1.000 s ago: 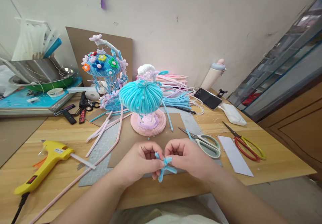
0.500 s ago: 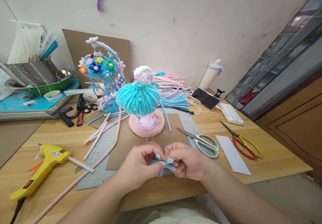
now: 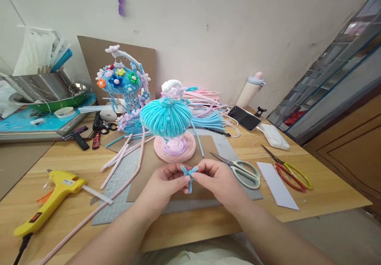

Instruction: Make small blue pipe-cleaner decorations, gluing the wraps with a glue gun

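Note:
A small light-blue pipe-cleaner bow (image 3: pixel 189 174) is pinched between both hands above a brown card (image 3: pixel 154 165). My left hand (image 3: pixel 165 185) grips its left loop with closed fingers. My right hand (image 3: pixel 216 179) pinches its right loop. The bow's tail hangs down between the thumbs. Just beyond the hands stands a blue pipe-cleaner dome on a pink coiled base (image 3: pixel 171 128).
A yellow glue gun (image 3: pixel 50 197) lies at the left. Grey-handled scissors (image 3: pixel 242 171), a white paper strip (image 3: pixel 278 185) and red-and-yellow scissors (image 3: pixel 290 169) lie at the right. Behind are a flowered blue craft piece (image 3: pixel 120 82), loose pipe cleaners (image 3: pixel 205 106), a phone (image 3: pixel 245 117) and a bottle (image 3: pixel 251 90).
Both hands have lifted the bow away from me, toward the pink base. The bow's loops now point upward with the tail hanging straight down.

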Available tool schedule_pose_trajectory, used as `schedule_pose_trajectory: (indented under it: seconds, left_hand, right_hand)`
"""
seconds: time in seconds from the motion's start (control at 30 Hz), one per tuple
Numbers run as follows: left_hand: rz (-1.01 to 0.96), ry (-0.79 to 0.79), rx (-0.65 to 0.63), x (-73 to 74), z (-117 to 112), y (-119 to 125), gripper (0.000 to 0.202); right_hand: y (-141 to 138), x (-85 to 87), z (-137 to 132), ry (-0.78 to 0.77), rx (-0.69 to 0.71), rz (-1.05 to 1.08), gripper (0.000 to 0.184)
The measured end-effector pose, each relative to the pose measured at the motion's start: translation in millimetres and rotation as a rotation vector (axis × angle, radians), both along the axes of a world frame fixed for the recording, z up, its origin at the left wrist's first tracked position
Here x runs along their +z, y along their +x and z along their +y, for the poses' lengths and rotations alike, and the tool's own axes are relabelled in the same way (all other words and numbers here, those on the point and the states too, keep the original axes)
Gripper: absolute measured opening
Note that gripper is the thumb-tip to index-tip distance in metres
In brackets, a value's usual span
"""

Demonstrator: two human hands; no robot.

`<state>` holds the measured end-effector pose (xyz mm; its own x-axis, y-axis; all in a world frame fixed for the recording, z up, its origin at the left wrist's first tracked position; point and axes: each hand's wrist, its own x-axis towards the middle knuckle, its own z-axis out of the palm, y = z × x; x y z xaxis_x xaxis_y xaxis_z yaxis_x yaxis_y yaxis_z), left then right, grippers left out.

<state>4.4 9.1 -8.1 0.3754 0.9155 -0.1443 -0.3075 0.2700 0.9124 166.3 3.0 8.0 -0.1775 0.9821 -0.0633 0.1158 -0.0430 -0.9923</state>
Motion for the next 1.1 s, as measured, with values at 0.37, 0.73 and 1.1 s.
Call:
schedule_pose_trajectory:
  seconds: [0.37,0.73,1.1]
  left_hand:
    - [0.081,0.013,0.066,5.3,-1.1,2.4,0.029]
    - [0.014,0.017,0.134,1.8,1.7,2.9,0.038]
    - [0.048,0.023,0.133,0.6,1.2,2.8,0.034]
  right_hand:
    - [3.8,-4.2,1.3,-0.021,0.076,0.032,0.019]
    - [5.9,-2.9,1.0,0.112,0.148,-0.099,0.016]
    - [2.4,1.8,-0.8,0.143,0.074,-0.185,0.010]
